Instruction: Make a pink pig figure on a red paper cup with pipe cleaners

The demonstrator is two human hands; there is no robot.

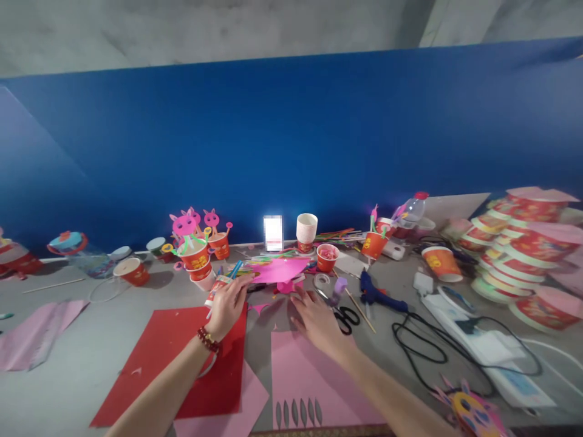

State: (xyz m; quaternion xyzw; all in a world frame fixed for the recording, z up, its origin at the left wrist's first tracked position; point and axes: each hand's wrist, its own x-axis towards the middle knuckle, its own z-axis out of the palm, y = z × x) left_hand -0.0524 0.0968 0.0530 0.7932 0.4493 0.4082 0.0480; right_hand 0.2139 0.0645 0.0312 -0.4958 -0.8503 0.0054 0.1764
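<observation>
My left hand (230, 304), with a beaded bracelet on the wrist, has its fingers closed at the left edge of a bright pink sheet of paper (279, 271). This sheet lies over a heap of coloured strips. Beside the black-handled scissors (347, 320), my right hand (314, 315) is open, palm down, its fingertips close to bright pink paper scraps (286, 287). Below the hands are a red sheet (182, 358) and a pale pink sheet (310, 370) with several leaf-shaped cut-outs. A printed paper cup (217, 290) is partly hidden behind my left hand.
Decorated cups (194, 258) stand left of the middle, and a white cup stack (306, 229) at the back. Rightward are a red cup of pink bits (327, 257), a blue glue gun (380, 294), black cable (432, 349), a power strip (496, 355) and stacked red cups (528, 249).
</observation>
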